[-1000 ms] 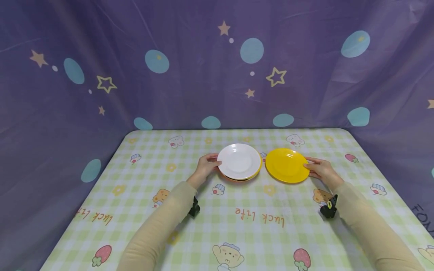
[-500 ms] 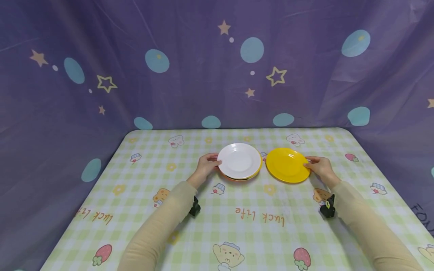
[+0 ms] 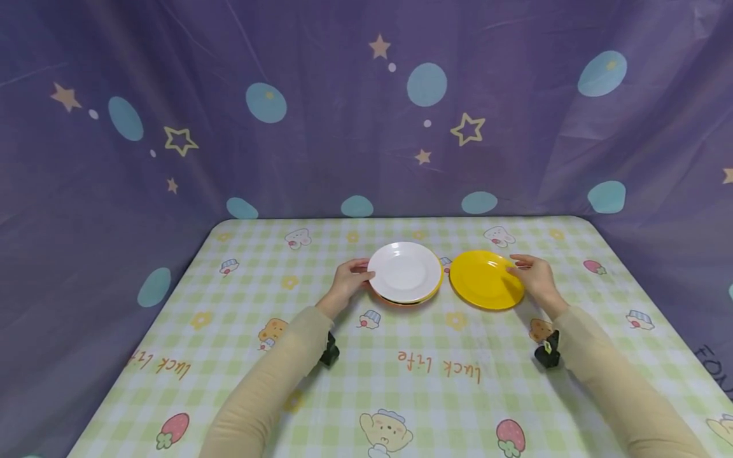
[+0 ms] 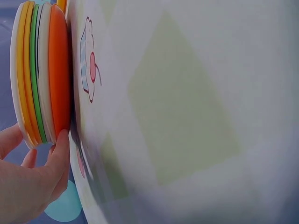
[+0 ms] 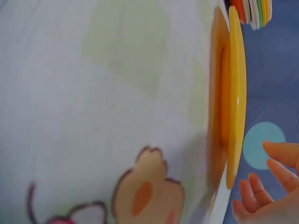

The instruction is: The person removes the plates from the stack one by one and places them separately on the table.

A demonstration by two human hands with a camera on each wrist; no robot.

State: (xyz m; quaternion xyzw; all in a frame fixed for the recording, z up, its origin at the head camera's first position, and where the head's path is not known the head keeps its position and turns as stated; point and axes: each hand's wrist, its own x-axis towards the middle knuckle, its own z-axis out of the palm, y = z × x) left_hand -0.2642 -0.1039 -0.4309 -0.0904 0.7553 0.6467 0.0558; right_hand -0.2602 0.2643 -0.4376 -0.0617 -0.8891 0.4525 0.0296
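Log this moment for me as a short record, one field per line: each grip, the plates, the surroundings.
Left grip: pinches the stack at its edge
Stack: plates, white on top, orange at bottom, green in between
Right grip: open, by the yellow plate, not touching
Yellow plate: on the tablecloth, apart from the stack
Backdrop: purple, with stars

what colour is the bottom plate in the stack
Orange; the bottom plate shows best in the left wrist view.

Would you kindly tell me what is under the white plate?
Beneath the white plate are yellow plates, a green plate, a whitish layer and, lowest, an orange plate. Their edges show; the centers of their tops are covered.
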